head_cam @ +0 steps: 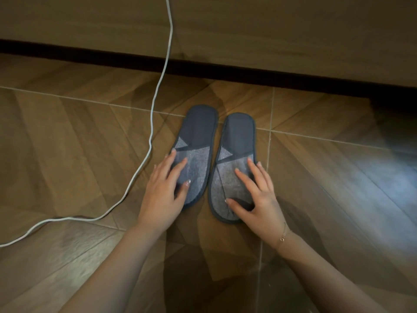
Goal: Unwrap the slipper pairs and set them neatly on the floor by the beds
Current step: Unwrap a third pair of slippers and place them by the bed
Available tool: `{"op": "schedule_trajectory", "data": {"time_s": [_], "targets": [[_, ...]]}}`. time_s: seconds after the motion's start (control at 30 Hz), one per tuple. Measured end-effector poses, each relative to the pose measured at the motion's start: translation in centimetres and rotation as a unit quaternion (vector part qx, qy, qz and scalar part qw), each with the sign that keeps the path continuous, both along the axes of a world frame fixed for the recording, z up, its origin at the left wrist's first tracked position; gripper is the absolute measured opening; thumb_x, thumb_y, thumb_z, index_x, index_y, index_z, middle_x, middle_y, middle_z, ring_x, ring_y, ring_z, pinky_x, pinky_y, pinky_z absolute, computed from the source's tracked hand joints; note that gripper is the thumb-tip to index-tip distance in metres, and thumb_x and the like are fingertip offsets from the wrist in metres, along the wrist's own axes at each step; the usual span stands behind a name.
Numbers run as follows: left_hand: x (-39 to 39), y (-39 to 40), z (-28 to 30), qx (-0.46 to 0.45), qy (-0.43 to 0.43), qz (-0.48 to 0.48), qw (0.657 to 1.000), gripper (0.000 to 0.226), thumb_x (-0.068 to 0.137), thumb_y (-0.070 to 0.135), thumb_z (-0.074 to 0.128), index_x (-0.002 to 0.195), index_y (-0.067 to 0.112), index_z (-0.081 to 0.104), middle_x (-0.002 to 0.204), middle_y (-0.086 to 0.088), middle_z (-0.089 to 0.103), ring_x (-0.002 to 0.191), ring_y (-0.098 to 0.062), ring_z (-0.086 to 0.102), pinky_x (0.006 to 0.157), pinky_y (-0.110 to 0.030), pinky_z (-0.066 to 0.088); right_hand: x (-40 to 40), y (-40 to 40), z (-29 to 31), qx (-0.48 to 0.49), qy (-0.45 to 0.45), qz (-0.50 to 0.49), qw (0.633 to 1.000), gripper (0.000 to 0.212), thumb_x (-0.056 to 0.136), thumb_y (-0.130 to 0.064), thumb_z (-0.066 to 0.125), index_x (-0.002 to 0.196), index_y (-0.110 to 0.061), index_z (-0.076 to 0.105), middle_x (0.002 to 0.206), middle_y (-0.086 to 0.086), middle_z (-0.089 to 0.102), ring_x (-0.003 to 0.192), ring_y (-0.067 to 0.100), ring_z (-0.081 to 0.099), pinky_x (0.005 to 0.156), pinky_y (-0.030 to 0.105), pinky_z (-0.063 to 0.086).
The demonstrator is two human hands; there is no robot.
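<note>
1. The left slipper (195, 152) and right slipper (234, 163) lie unwrapped, side by side on the floor (316, 172), toes toward the bed base (270, 30).
2. Left hand (165, 188) and right hand (257, 195) rest flat on the insoles, fingers spread, gripping nothing; aligning seems underway.
3. Next: level the heels; avoid the white cable (155, 109).

Single view, head-worn, wide-angle. The scene is looked at from above, forward and steeply down, close over a tiled floor (316, 168). Both forearms are seen entering from the bottom edge. A wooden panel (270, 30) is taken in along the top. Straight lines are bent toward the edges. No second view is supplied.
</note>
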State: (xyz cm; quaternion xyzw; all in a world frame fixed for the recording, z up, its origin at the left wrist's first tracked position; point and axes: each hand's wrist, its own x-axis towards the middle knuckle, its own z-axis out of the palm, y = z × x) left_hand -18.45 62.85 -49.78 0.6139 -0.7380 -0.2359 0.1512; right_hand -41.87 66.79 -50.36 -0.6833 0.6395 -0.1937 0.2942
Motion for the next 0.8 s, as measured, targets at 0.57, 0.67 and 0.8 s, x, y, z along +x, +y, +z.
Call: {"op": "schedule_trajectory", "data": {"time_s": [0.57, 0.67, 0.8], "targets": [[1.1, 2.2, -1.5, 0.010, 0.019, -0.002, 1.000, 0.053, 0.092, 0.034, 0.058, 0.142, 0.028, 0.043, 0.160, 0.006, 0.017, 0.148, -0.009, 0.005, 0.116, -0.029, 0.013, 0.4, 0.9, -0.5, 0.016, 0.043, 0.046, 0.998, 0.071, 0.082, -0.052, 0.063, 0.145, -0.033, 0.034, 0.160, -0.013, 0.007, 0.147, 0.008, -0.009, 0.115, 0.028, 0.004], [1.2, 2.1, -1.6, 0.008, 0.019, -0.005, 1.000, 0.053, 0.092, 0.034, 0.058, 0.142, 0.028, 0.043, 0.160, 0.006, 0.017, 0.147, -0.008, 0.004, 0.116, -0.028, 0.013, 0.4, 0.8, -0.6, 0.011, 0.041, 0.042, 0.998, 0.071, 0.082, -0.051, 0.064, 0.144, -0.032, 0.036, 0.160, -0.011, 0.009, 0.148, 0.010, -0.006, 0.116, 0.031, 0.007], [1.3, 2.1, -1.4, 0.012, 0.020, -0.006, 1.000, 0.053, 0.092, 0.033, 0.058, 0.142, 0.029, 0.042, 0.159, 0.007, 0.016, 0.147, -0.008, 0.004, 0.115, -0.027, 0.012, 0.4, 0.7, -0.6, 0.009, 0.044, 0.038, 0.998, 0.071, 0.081, -0.052, 0.064, 0.144, -0.032, 0.036, 0.160, -0.010, 0.010, 0.148, 0.011, -0.005, 0.117, 0.033, 0.009]]}}
